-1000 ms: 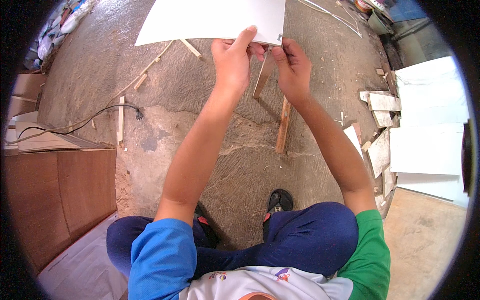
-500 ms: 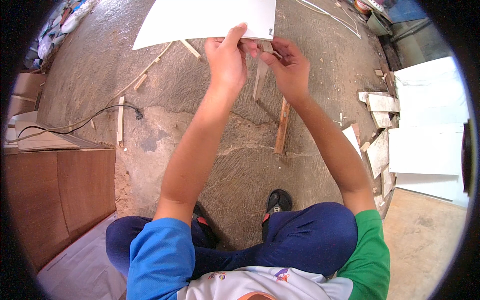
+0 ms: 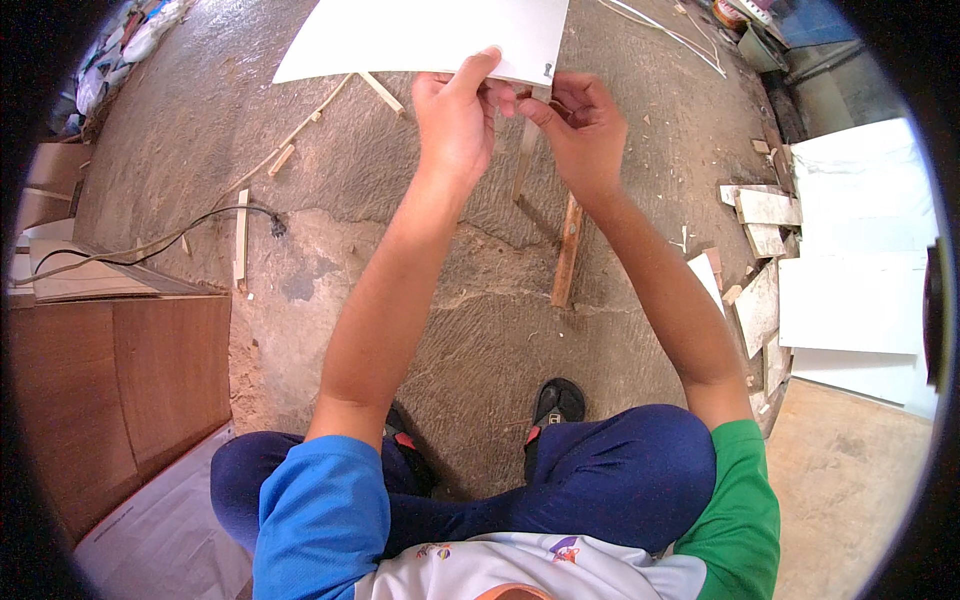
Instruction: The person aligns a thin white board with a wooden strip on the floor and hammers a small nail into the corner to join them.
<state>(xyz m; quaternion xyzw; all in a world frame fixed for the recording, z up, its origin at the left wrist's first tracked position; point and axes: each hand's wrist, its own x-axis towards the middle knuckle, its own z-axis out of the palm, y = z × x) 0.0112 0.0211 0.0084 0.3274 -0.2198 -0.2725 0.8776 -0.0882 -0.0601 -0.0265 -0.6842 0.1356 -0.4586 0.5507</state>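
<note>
A white panel (image 3: 420,38) reaches in from the top edge, with a small dark mark near its right corner. My left hand (image 3: 452,125) is closed on its near edge, thumb on top and fingers underneath. At that corner my right hand (image 3: 585,135) is closed, thumb and fingertips pinching the top of a narrow wooden strip (image 3: 525,155). The strip hangs down below the panel toward the floor. Whether it is joined to the panel cannot be seen, and the right fingertips are partly hidden.
A brown wooden piece (image 3: 567,250) lies on the concrete floor, near my shoes (image 3: 558,402). A black plug (image 3: 278,226) on a cord and thin wood strips (image 3: 241,240) are to the left, beside a brown box (image 3: 120,380). Board offcuts (image 3: 765,207) and white sheets (image 3: 850,300) stand right.
The panel's right corner has shifted slightly right and tilted. My right hand has moved a little right with it, and the wooden strip now shows a narrower side.
</note>
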